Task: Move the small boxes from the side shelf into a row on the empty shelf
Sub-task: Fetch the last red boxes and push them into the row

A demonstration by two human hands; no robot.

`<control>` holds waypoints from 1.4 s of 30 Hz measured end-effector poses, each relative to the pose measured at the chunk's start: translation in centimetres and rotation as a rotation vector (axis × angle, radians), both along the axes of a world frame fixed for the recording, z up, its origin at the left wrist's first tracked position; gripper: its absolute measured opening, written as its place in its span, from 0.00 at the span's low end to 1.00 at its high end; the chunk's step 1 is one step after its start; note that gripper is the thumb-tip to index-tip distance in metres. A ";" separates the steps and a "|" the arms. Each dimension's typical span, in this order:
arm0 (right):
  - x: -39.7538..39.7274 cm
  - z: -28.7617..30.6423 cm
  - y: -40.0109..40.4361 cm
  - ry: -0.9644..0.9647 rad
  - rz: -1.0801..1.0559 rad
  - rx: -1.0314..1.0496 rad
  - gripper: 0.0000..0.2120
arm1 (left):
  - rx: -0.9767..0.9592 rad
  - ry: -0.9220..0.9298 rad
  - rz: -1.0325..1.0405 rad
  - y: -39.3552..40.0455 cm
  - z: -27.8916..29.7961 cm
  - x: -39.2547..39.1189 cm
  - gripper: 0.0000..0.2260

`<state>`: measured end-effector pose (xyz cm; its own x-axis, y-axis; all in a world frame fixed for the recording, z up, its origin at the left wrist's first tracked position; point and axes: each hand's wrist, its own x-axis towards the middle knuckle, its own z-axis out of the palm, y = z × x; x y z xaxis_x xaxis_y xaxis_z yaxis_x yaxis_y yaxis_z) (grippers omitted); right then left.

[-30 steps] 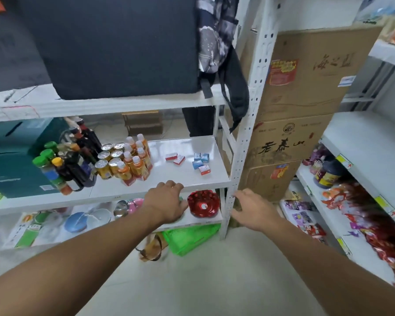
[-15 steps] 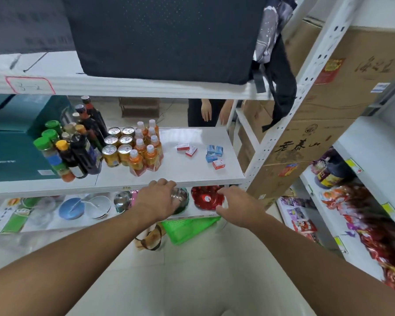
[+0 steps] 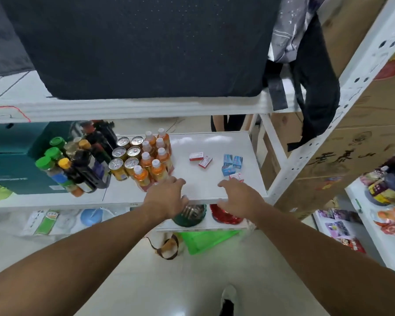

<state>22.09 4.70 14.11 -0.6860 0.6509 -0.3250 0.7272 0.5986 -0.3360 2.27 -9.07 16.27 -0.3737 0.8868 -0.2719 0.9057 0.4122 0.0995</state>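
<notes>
The small boxes lie loose on the bare right part of the white shelf (image 3: 214,142): two red-and-white boxes (image 3: 200,158) toward the middle, three blue boxes (image 3: 231,163) to their right, and one more red-and-white box (image 3: 236,177) nearest the front edge. A second ago both hands hung lower, in front of the shelf below; now they reach over the front edge — the pick-up looks about to begin. The left hand (image 3: 167,197) and right hand (image 3: 240,197) are released, fingers spread, grasping nothing. The two middle boxes lie flat, one long axis left-right, the other slanted; the blue ones appear to stand.
</notes>
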 end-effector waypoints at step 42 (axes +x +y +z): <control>-16.4 -14.2 17.9 -0.076 0.254 0.209 0.29 | 0.145 -0.031 0.047 22.0 -16.4 -12.9 0.12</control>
<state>5.72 22.62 -0.11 -0.8135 0.5206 -0.2592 0.5646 0.8140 -0.1369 -10.65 12.94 -0.16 -0.4095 0.8991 -0.1546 0.8811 0.4337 0.1886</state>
